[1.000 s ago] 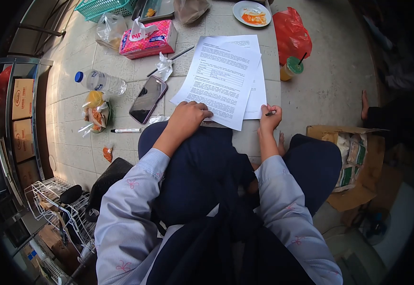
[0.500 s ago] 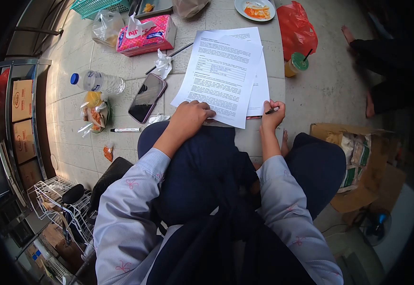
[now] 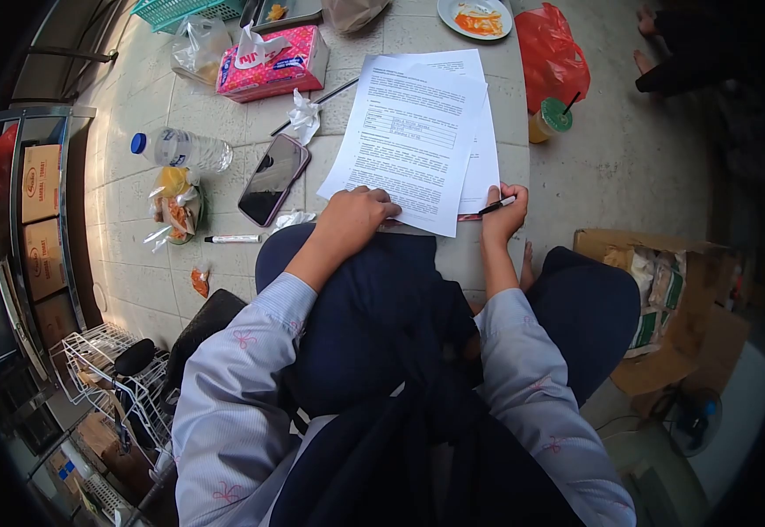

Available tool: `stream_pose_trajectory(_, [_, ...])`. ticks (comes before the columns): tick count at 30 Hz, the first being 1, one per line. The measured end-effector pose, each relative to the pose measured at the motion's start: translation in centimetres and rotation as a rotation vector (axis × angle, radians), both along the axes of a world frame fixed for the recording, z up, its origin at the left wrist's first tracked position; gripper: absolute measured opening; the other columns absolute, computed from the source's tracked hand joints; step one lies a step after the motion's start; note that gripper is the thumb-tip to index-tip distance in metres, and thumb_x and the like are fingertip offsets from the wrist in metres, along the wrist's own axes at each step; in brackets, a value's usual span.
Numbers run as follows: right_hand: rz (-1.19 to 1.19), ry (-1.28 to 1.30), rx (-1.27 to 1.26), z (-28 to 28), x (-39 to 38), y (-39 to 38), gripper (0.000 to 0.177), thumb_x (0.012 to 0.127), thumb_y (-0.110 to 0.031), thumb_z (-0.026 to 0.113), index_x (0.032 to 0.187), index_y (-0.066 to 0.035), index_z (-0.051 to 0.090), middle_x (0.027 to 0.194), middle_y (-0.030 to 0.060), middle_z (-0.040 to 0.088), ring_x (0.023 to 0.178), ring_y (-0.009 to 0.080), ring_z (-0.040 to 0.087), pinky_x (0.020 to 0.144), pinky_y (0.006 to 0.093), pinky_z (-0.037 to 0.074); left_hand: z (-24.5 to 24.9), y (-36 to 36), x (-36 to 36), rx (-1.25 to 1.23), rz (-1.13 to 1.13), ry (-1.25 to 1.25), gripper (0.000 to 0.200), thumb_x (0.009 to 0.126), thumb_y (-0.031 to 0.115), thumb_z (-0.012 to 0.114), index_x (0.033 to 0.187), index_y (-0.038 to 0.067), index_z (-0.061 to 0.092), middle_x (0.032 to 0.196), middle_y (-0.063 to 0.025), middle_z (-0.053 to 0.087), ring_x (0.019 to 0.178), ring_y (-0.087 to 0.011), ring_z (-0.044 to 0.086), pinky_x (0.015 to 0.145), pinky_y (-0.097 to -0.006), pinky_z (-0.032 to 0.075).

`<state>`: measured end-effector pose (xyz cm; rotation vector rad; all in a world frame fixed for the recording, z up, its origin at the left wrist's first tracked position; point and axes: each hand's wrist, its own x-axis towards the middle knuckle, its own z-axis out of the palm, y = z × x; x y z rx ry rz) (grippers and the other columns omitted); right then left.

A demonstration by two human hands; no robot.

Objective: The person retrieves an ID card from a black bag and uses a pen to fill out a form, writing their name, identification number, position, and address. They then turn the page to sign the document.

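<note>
A printed sheet (image 3: 409,145) lies over a second sheet (image 3: 483,149) on the tiled tabletop in front of me. My left hand (image 3: 358,217) is on the top sheet's lower left edge, fingers curled down and thumb pointing right; its fingertips are partly hidden. At the lower right corner of the sheets, my right hand (image 3: 507,213) grips a dark pen (image 3: 497,205), its tip pointing left. A strip of something reddish shows under the papers near that hand. Left of the papers lie a phone (image 3: 274,180) and a white marker (image 3: 232,239).
A pink tissue box (image 3: 272,66), crumpled tissue (image 3: 304,117), water bottle (image 3: 182,150) and wrapped food (image 3: 177,206) occupy the left side. A stained plate (image 3: 475,18) is at the far edge. Right of it are a red bag (image 3: 554,57), a green-lidded cup (image 3: 555,115) and another person's feet (image 3: 644,61).
The pen has turned in my right hand and shows more of its length. The other person's feet have shifted away, up the view. My left hand stays on the sheet.
</note>
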<state>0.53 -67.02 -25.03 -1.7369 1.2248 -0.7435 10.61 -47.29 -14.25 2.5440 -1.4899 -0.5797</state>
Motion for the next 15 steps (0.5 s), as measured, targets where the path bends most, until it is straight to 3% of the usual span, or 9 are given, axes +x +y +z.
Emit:
stream_pose_trajectory(7, [0.014,0.034,-0.028,0.4,0.1,0.1,0.022,0.068,0.001,0.060,0.076,-0.004,0.040,0.079,0.0111,0.058,0.075,0.0230,0.057,0.072,0.0314,0.043,-0.3,0.1,0.1,-0.013,0.000,0.015,0.023,0.072,0.007,0.049,0.088,0.017,0.063,0.090,0.0003,0.060,0.077,-0.0210,0.059,0.063,-0.0308,0.047])
stream_pose_trajectory(9, [0.015,0.029,-0.032,0.5,0.1,0.1,0.022,0.068,0.001,0.060,0.076,-0.004,0.040,0.078,0.0110,0.058,0.075,0.0229,0.057,0.072,0.0314,0.043,-0.1,0.2,0.5,-0.114,0.085,0.016,0.022,0.072,0.008,0.052,0.089,0.016,0.063,0.087,-0.0018,0.061,0.072,-0.0229,0.059,0.061,-0.0328,0.048])
stream_pose_trajectory(10, [0.002,0.018,-0.029,0.6,0.2,0.1,0.023,0.068,0.000,0.061,0.076,-0.004,0.040,0.077,0.0106,0.058,0.074,0.0231,0.057,0.072,0.0316,0.043,0.3,0.6,1.4,-0.262,0.192,-0.001,0.022,0.072,0.007,0.055,0.091,0.015,0.063,0.084,-0.0037,0.062,0.068,-0.0251,0.059,0.061,-0.0335,0.047])
stream_pose_trajectory(12, [-0.014,0.012,-0.026,0.8,0.2,0.0,0.023,0.068,-0.001,0.062,0.076,-0.004,0.040,0.075,0.0102,0.058,0.074,0.0233,0.057,0.071,0.0317,0.043,0.9,1.5,4.2,-0.428,0.677,0.189,0.026,0.075,0.011,0.057,0.100,0.012,0.060,0.081,-0.0104,0.062,0.071,-0.0212,0.061,0.061,-0.0282,0.046])
stream_pose_trajectory(13, [-0.011,0.024,-0.041,0.9,0.2,-0.1,0.024,0.068,-0.002,0.063,0.075,-0.004,0.040,0.074,0.0098,0.058,0.073,0.0236,0.057,0.070,0.0320,0.043,-0.1,2.8,6.2,-0.675,0.835,0.297,0.026,0.077,0.014,0.058,0.102,0.006,0.058,0.083,-0.0114,0.063,0.070,-0.0164,0.061,0.062,-0.0243,0.046])
stream_pose_trajectory(14, [-0.006,0.036,-0.059,0.9,0.1,-0.3,0.024,0.068,-0.003,0.063,0.075,-0.005,0.041,0.073,0.0095,0.058,0.072,0.0239,0.057,0.070,0.0322,0.043,0.4,3.7,8.0,-0.906,0.887,0.381,0.028,0.078,0.015,0.059,0.102,0.000,0.057,0.084,-0.0079,0.062,0.072,-0.0122,0.059,0.063,-0.0232,0.045])
stream_pose_trajectory(15, [-0.004,0.042,-0.063,0.8,0.0,-0.4,0.024,0.068,-0.003,0.063,0.075,-0.005,0.041,0.073,0.0095,0.058,0.072,0.0239,0.057,0.070,0.0322,0.043,0.9,4.8,9.4,-0.978,1.010,0.394,0.029,0.078,0.015,0.059,0.103,0.000,0.056,0.086,-0.0067,0.062,0.073,-0.0114,0.057,0.064,-0.0231,0.045])
